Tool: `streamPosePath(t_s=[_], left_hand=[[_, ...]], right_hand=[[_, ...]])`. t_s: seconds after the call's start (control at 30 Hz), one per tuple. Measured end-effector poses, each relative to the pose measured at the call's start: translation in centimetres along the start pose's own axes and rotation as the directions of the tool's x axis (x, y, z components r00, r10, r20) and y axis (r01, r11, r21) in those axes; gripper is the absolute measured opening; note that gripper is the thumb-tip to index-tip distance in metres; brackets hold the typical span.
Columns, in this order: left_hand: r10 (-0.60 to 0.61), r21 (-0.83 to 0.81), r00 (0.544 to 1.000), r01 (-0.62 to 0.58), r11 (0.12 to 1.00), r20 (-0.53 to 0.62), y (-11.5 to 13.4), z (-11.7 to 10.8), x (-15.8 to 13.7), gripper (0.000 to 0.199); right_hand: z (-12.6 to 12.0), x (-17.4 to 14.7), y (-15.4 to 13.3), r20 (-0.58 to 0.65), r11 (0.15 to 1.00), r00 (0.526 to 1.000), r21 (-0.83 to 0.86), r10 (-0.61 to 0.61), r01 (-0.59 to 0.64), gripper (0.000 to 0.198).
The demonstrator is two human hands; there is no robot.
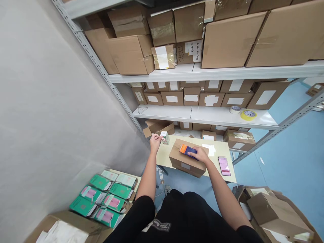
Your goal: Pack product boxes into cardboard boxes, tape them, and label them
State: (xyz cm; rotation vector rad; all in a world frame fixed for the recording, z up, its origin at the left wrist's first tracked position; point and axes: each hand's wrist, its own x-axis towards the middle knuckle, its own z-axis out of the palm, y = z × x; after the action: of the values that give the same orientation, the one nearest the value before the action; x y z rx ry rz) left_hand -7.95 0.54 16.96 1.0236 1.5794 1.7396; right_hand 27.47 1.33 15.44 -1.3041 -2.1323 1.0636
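My right hand [200,155] grips a small dark blue and orange box [186,150], holding it over the top of a brown cardboard box [188,166]. That carton stands on a pale yellow table [164,158]. My left hand [155,143] is at the table's left edge with thumb and fingers pinched together. What sits between those fingertips is too small to make out. Right beside them stands a small white and green box [165,137]; whether the fingers touch it is unclear.
A phone [224,166] and white paper [210,149] lie on the table's right side. Shelves behind hold many cardboard boxes [234,40] and tape rolls [248,115]. Green boxes [121,190] are stacked low at left. An open carton [278,212] sits at lower right.
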Motion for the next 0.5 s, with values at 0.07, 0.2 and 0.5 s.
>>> streamPosePath(t_s=[0.07, 0.2, 0.5], left_hand=[[-0.003, 0.049, 1.0, 0.004, 0.999, 0.0, -0.4, 0.0, 0.2, 0.034], [-0.028, 0.027, 1.0, 0.028, 0.999, -0.005, -1.4, -0.1, 0.8, 0.033], [-0.135, -0.066, 0.991, 0.134, 0.989, -0.005, -4.5, 0.6, 2.1, 0.031]], right_hand=[[0.0, -0.1, 0.2, -0.001, 0.999, 1.0, 0.033, -0.008, 0.008, 0.045], [-0.1, -0.4, 0.8, -0.004, 0.996, 1.0, 0.084, -0.015, 0.015, 0.043], [0.1, -0.1, 1.2, -0.015, 0.992, 1.0, 0.127, -0.015, 0.017, 0.044]])
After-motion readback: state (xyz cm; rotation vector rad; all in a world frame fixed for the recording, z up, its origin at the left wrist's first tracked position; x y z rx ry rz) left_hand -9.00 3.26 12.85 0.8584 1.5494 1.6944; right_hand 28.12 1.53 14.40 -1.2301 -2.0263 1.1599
